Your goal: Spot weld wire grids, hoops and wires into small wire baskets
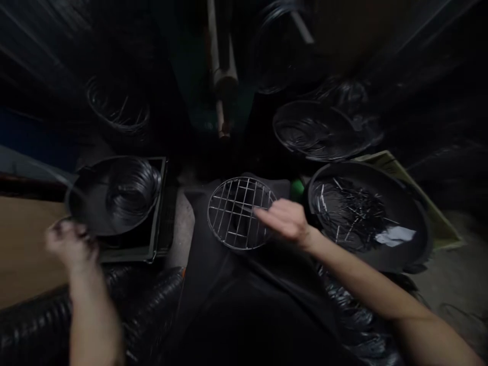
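As the right hand (285, 219) touches it, the round wire grid (235, 213) gleams

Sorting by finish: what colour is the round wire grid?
The wire grid is silvery grey metal; head view.

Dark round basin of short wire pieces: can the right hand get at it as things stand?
Probably yes: the right hand rests on the round wire grid beside the dark round basin, whose top lies open.

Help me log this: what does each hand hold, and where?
Right hand seems to hold the wire rack by its right rim; left hand is blurred, cannot tell.
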### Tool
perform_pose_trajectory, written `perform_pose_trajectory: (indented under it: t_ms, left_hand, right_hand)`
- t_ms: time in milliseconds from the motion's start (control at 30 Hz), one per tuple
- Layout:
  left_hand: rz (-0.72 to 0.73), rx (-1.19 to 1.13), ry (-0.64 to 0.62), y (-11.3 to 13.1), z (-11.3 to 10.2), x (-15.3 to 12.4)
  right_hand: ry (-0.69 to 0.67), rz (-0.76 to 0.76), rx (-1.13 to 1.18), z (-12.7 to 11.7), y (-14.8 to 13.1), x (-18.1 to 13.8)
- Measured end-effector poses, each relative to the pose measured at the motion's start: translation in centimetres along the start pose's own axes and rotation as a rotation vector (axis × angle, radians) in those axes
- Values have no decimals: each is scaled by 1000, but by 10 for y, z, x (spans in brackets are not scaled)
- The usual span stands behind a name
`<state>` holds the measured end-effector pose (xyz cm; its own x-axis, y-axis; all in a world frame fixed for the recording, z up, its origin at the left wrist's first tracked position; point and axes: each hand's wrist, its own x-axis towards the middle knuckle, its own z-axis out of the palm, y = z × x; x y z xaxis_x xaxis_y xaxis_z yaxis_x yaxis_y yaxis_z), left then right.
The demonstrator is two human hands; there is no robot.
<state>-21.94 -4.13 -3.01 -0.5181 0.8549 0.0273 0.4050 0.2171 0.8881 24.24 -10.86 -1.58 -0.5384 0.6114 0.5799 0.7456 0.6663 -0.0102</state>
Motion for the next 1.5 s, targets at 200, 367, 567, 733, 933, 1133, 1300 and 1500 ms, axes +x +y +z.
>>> perform_pose_trajectory:
  t_ms: [200,367,567,733,933,1133,1300,1500]
  left_hand:
    - [141,-320,-373,4,113,-15]
    - [381,-176,-797,33,208,-36]
    - [467,-33,-1169,36,245,-33]
    - [423,8,-1287,33,246,-23]
    - [571,69,-1234,25,250,-24]
    - [494,-57,-1119,10,255,-37]
    - [424,-110,-978,1,258,-46]
    - [306,-2,-924,-13,267,-48]
  right_hand:
    - [-35,-112,83,18,-75,-2]
    - [-63,111,206,10,-81,-37]
    - [125,1266,363,0,-63,-83]
    - [-122,1488,671,26,-48,-96]
    - [-156,1404,493,34,-58,-89]
    - [-314,1323,289,37,-62,-96]
    - [-310,1288,256,41,-67,-100]
    - [-258,1263,199,30,-99,-102]
